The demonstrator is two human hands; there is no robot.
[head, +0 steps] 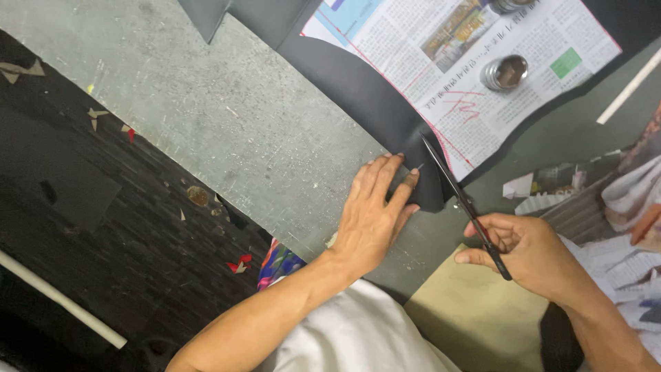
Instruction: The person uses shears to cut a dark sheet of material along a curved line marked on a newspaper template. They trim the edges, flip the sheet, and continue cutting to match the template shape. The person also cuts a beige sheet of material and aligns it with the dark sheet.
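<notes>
A sheet of black material (pixel 358 83) lies on the grey worktable (pixel 227 117), with a newspaper pattern (pixel 441 62) marked in red laid on top of it. My left hand (pixel 372 213) presses flat on the near corner of the black sheet, fingers spread. My right hand (pixel 523 251) grips black scissors (pixel 463 200), whose blades point up and left along the newspaper's red-lined edge into the black sheet.
Two round metal weights (pixel 505 72) rest on the newspaper. Paper scraps and cloth (pixel 620 200) pile at the right. A tan board (pixel 475 317) lies below my right hand. Dark floor (pixel 82 227) with small offcuts and a white rod (pixel 62 300) lies left of the table.
</notes>
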